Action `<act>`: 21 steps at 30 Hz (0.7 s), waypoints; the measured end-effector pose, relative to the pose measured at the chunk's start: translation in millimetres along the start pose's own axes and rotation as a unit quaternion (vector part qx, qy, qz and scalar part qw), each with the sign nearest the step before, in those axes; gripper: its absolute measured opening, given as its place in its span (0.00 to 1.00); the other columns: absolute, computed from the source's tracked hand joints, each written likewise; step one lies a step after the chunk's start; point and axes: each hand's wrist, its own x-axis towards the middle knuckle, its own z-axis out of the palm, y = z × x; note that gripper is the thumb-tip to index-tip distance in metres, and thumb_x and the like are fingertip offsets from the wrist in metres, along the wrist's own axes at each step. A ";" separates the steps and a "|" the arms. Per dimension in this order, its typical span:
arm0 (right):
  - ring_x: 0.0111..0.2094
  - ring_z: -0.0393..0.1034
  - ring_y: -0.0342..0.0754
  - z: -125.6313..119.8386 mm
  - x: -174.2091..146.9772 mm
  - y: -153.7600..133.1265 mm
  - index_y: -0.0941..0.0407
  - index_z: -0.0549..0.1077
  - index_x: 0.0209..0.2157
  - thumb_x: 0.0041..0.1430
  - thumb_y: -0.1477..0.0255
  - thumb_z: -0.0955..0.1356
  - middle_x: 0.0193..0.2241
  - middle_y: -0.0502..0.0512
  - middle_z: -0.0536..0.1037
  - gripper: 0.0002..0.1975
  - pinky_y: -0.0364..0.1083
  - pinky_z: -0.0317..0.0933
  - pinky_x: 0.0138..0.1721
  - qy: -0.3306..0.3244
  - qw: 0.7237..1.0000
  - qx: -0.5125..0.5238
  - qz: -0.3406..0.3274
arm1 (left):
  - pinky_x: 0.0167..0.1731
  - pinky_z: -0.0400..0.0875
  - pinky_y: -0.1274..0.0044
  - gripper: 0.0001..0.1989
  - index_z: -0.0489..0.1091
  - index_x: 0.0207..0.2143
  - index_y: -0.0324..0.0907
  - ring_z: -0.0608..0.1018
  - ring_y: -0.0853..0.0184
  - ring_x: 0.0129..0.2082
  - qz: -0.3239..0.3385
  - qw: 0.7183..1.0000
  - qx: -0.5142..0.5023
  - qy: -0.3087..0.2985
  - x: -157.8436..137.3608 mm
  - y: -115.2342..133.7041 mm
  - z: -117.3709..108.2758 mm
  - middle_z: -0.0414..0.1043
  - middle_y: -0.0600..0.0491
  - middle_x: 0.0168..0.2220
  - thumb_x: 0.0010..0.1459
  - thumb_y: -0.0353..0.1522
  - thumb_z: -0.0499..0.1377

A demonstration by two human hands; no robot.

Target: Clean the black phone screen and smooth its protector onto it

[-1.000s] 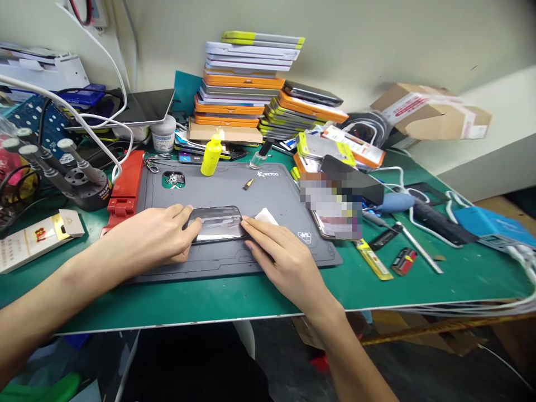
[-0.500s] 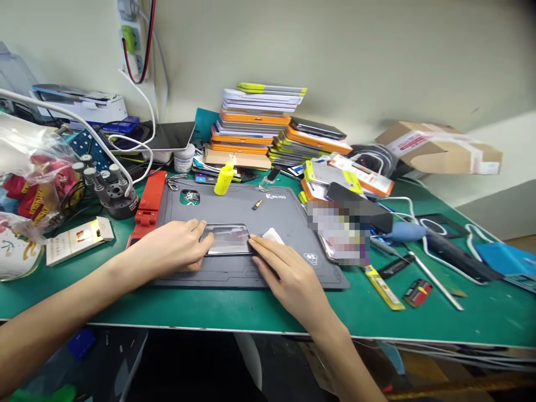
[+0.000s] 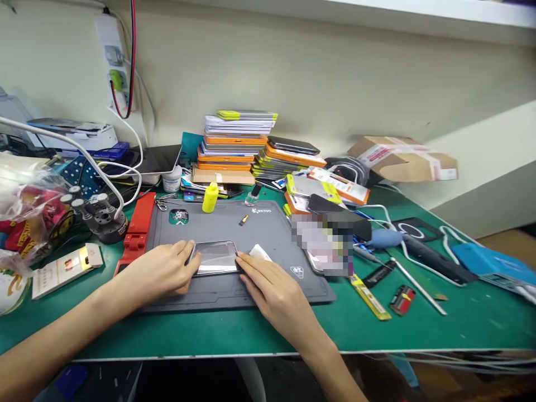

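Observation:
A dark-rimmed phone [image 3: 215, 258] with a shiny, glassy face lies sideways over the grey work mat [image 3: 276, 245]. At its left end is my left hand [image 3: 173, 267], fingers bent around the edge and the thumb side near the face. My right hand [image 3: 274, 286] holds the opposite end, its fingers together and stretched along the corner. The undersides of both hands are hidden. Just behind the right fingers lies a small white piece of paper [image 3: 260, 253]. A small brush tip [image 3: 243, 220] rests farther back on the mat.
A yellow bottle [image 3: 210, 198] and a small glass bottle [image 3: 252, 196] stand at the mat's back edge. Left are a red clamp-like tool [image 3: 137, 229] and a cigarette pack [image 3: 67, 271]. Stacked flat boxes [image 3: 237, 139] rise behind. Phones, cables and tools crowd the right.
The camera view has tilted up and turned slightly right, so everything sits lower and farther left. Both hands keep about the same hold on the phone.

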 end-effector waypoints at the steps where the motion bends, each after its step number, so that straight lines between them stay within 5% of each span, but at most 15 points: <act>1: 0.58 0.79 0.53 -0.5 0.6 -0.5 0.63 0.75 0.62 0.75 0.81 0.69 0.59 0.63 0.81 0.17 0.54 0.77 0.58 0.000 1.000 0.000 -0.002 | 0.49 0.83 0.66 0.20 0.79 0.54 0.29 0.85 0.50 0.53 -0.002 1.000 0.003 0.013 -0.3 0.9 1.2 0.79 0.30 0.56 0.62 0.25 0.58; 12: 0.56 0.80 0.59 -11.7 4.2 -8.0 0.71 0.79 0.58 0.73 0.82 0.70 0.57 0.68 0.82 0.15 0.57 0.80 0.55 -0.022 0.999 -0.034 0.002 | 0.43 0.86 0.62 0.24 0.83 0.51 0.30 0.86 0.47 0.52 -0.034 0.999 -0.013 0.027 10.6 2.2 -18.2 0.79 0.31 0.56 0.74 0.29 0.47; 17: 0.58 0.80 0.62 -14.5 -3.1 -2.2 0.73 0.79 0.59 0.73 0.80 0.70 0.61 0.71 0.78 0.17 0.56 0.81 0.56 -0.061 0.997 -0.039 -0.020 | 0.41 0.87 0.59 0.18 0.77 0.55 0.29 0.86 0.46 0.53 -0.007 1.000 0.001 0.017 11.8 -1.9 -18.4 0.79 0.32 0.57 0.78 0.31 0.51; 21: 0.57 0.81 0.60 -16.7 -11.4 1.4 0.70 0.79 0.61 0.74 0.75 0.70 0.63 0.69 0.76 0.19 0.50 0.81 0.56 -0.106 0.992 -0.053 -0.039 | 0.45 0.85 0.58 0.21 0.71 0.63 0.36 0.81 0.49 0.60 -0.058 0.998 -0.018 -0.015 -3.3 3.3 -6.4 0.69 0.34 0.69 0.79 0.40 0.54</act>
